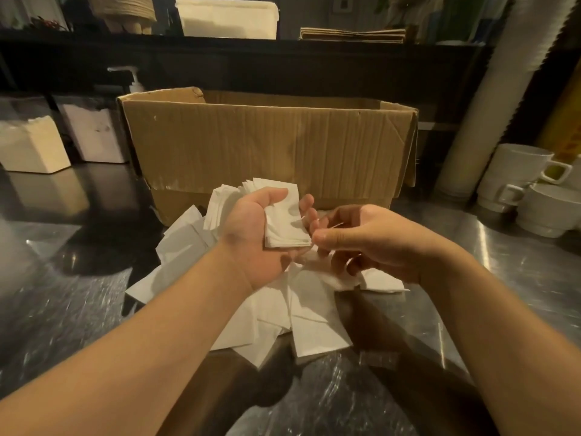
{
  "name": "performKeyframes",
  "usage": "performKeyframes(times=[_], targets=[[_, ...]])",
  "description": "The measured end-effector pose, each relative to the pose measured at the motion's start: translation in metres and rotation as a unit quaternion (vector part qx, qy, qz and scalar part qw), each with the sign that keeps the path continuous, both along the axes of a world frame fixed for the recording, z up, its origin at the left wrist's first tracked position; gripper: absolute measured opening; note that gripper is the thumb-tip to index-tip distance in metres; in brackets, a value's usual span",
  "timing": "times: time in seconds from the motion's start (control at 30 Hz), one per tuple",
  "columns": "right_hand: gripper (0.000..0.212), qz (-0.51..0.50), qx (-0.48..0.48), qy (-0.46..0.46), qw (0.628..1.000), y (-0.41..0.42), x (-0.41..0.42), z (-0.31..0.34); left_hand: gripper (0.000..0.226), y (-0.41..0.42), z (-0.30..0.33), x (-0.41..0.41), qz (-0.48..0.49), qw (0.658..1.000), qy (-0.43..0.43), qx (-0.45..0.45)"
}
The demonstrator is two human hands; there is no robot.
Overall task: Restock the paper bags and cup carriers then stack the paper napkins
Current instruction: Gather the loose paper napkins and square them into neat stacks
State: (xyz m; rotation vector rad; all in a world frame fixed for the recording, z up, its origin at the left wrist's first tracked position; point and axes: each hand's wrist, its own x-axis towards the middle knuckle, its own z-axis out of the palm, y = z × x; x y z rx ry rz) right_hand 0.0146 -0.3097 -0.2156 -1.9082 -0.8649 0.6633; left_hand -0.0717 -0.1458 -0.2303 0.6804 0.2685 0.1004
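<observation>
Stacking napkins looks underway, judging by the scene: left hand [254, 234] grips a small stack [284, 220] at frame centre, right hand [364, 240] pinches its lower corner. Most napkins [301, 316] lie loose on the counter [63, 309] below; bags [352, 35] sit shelved upper right.

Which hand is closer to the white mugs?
Right. The right hand is over the loose napkins, on the side of the white mugs. The left hand, holding a napkin stack, is farther away.

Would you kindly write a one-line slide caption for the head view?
Left hand holds a small napkin stack; right hand touches its edge above loose napkins before a cardboard box.
</observation>
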Motion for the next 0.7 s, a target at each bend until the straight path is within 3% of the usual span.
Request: performKeyframes(times=[0.17, 0.33, 0.43, 0.6, 0.7], targets=[[0.063, 0.056, -0.122, -0.057, 0.989, -0.002, 0.000, -0.001, 0.029, -0.006, 0.002, -0.002, 0.028, 1.000, -0.007, 0.000], [0.072, 0.143, -0.204, -0.096, 0.964, -0.003, -0.013, 0.007, 0.028, -0.005, 0.003, -0.002, 0.030, 0.999, -0.009, -0.011], [0.078, 0.144, -0.257, -0.118, 0.948, -0.003, -0.015, 0.007, 0.027, -0.005, 0.003, -0.003, 0.029, 0.999, -0.009, -0.014], [0.056, 0.070, -0.270, -0.244, 0.929, 0.002, -0.012, 0.000, 0.034, -0.003, 0.002, -0.002, 0.033, 0.999, -0.011, -0.012], [0.032, 0.041, -0.208, -0.234, 0.949, -0.002, -0.004, -0.001, 0.037, -0.003, 0.001, -0.002, 0.034, 0.999, -0.015, -0.015]])
